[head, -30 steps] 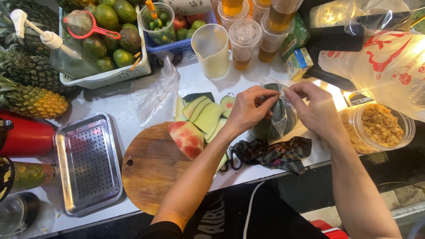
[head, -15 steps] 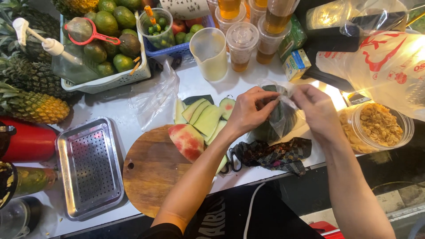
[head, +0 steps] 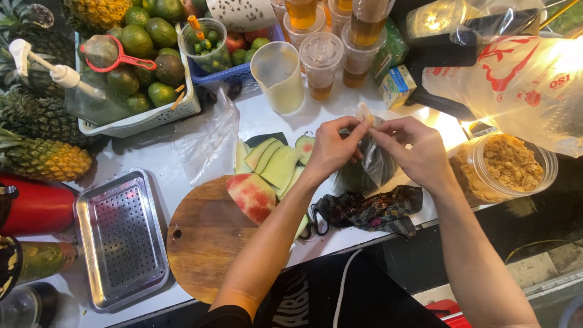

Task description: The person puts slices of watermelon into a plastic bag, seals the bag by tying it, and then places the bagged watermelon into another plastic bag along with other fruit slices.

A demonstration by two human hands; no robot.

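Plastic bag is pinched shut at its top by both the left hand and right hand, so tying seems next.

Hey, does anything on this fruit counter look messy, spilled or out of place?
Nothing is spilled. Watermelon rinds lie loose beside the cutting board, and a dark cloth hangs crumpled at the counter edge with scissors half under it. Both hands, left and right, pinch a clear bag of fruit.
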